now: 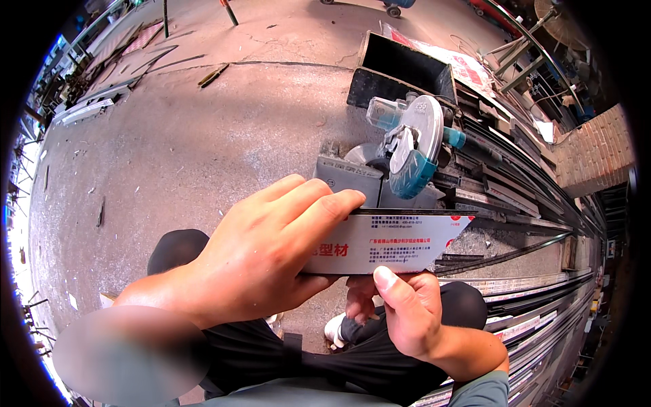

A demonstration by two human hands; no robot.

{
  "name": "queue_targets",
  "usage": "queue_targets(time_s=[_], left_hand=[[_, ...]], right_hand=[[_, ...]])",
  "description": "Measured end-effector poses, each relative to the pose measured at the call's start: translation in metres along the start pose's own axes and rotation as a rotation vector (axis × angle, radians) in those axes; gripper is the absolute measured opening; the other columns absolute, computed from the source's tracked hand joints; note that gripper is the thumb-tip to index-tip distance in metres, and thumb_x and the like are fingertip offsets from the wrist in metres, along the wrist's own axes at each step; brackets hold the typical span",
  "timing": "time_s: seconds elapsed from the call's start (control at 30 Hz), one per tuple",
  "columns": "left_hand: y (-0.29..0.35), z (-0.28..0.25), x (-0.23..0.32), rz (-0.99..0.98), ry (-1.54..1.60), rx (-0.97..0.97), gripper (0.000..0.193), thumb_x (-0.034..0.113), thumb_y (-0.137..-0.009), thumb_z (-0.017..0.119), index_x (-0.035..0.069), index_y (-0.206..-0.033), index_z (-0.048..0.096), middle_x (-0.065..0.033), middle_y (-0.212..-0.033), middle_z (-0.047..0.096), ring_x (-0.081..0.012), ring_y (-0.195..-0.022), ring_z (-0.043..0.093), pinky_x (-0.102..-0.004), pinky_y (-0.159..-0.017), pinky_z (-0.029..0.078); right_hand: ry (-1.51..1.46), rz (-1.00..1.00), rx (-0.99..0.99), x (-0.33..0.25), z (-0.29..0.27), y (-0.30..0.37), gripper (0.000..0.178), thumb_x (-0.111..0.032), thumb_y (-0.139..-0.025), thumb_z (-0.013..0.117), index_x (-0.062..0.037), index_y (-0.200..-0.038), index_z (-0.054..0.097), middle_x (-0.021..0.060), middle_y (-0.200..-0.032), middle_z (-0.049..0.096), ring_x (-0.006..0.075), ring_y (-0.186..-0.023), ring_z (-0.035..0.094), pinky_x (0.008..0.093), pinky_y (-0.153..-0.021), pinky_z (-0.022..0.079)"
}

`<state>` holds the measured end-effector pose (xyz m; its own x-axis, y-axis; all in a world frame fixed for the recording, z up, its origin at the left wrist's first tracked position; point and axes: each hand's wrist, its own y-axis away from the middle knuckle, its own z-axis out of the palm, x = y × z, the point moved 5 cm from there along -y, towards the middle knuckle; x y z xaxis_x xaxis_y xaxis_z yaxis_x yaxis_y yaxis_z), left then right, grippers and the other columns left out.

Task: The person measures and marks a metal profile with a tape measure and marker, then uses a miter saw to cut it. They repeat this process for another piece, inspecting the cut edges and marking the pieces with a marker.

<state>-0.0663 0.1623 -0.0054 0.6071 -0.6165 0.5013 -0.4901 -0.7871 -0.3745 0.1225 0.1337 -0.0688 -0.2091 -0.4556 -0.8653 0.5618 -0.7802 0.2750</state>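
A short length of metal profile [407, 245] lies across both my hands, above my knees. White protective film with red and blue print covers its face, and its right end is cut at a slant. My left hand [264, 241] wraps over the left part, fingers along the top edge and thumb underneath. At the lower edge, my right hand [413, 312] pinches it near the slanted end, thumb in front and the other fingers partly hidden below. Just beyond the piece stands a miter saw [417, 139] with a grey round blade guard and teal parts, on a grey base [349, 178].
A dark open metal box [407, 68] sits behind the saw. Many long profiles [529, 305] lie in stacks along the right side, near a brick pillar [597, 152]. Scraps, including a thin offcut [213, 76], are scattered on the concrete floor [176, 136].
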Motion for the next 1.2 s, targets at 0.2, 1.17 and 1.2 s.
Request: queue_targets(time_s=[0.2,1.17,1.2], left_hand=[[0.0002,0.0001,0.0010,0.009,0.005,0.006,0.085,0.006,-0.055,0.087,-0.002,-0.134,0.059,-0.0180,-0.106,0.066,-0.0384,-0.093,0.065,-0.0459,-0.083,0.055],[0.0002,-0.0014,0.0023,0.006,0.007,-0.001,0.083,0.006,-0.056,0.087,-0.001,-0.134,0.059,-0.0181,-0.104,0.066,-0.0382,-0.091,0.065,-0.0455,-0.081,0.055],[0.0001,-0.0012,0.0024,0.006,0.006,-0.001,0.083,0.006,-0.056,0.087,-0.002,-0.134,0.059,-0.0180,-0.104,0.066,-0.0382,-0.091,0.065,-0.0455,-0.081,0.055]], right_hand=[[-0.016,-0.009,0.001,0.0010,-0.0009,0.0015,0.033,-0.025,-0.112,0.054,0.0040,-0.122,0.067,0.0088,-0.104,0.072,0.0146,-0.086,0.068,0.0290,-0.071,0.054],[-0.015,0.008,-0.015,-0.0005,-0.0008,0.0015,0.038,-0.028,-0.113,0.051,0.0060,-0.121,0.067,0.0098,-0.100,0.072,0.0153,-0.086,0.068,0.0292,-0.072,0.055],[-0.016,0.009,-0.019,-0.0003,-0.0009,0.0014,0.039,-0.028,-0.113,0.051,0.0061,-0.121,0.067,0.0100,-0.100,0.072,0.0153,-0.086,0.068,0.0293,-0.072,0.055]])
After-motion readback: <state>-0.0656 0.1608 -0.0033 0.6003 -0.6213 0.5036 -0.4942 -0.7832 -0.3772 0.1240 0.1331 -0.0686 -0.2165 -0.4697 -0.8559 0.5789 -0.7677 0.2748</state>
